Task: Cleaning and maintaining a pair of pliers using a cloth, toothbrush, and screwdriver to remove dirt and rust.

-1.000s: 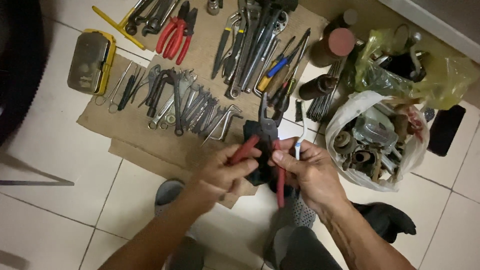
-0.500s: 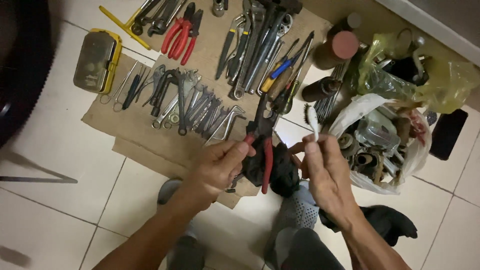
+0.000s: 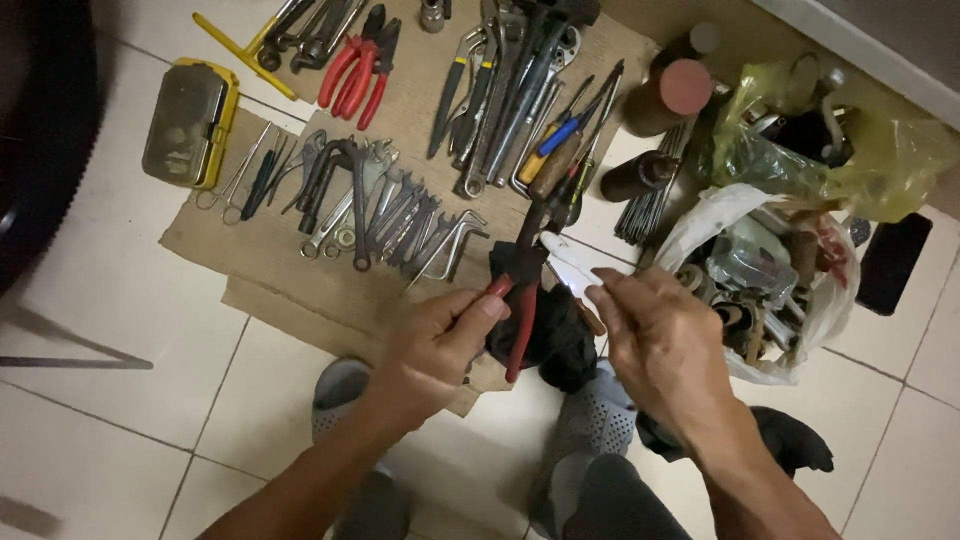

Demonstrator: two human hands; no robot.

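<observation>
left fingers: curled tight round the red handles of the pliers (image 3: 522, 290), left hand (image 3: 432, 350) just above the grey clogs (image 3: 590, 425)
right fingers: pressed together, pinching a thin white strip (image 3: 562, 262) near the plier jaws; right hand (image 3: 660, 345)
pliers: held over the cardboard sheet (image 3: 270, 255) edge, black cloth (image 3: 555, 335) just behind
risk 1: strip slips from pinch if jaws bite off-centre
risk 2: fingertip sits near jaws, could get nipped
risk 3: pliers may drop onto the spanners (image 3: 400, 215)
yellow case (image 3: 190, 122): flat box, far left
white bag (image 3: 770, 270): open, metal parts, right
yellow-green bag (image 3: 860, 160): crumpled, top right
brown cans (image 3: 665, 95): round tops, beside bags
</observation>
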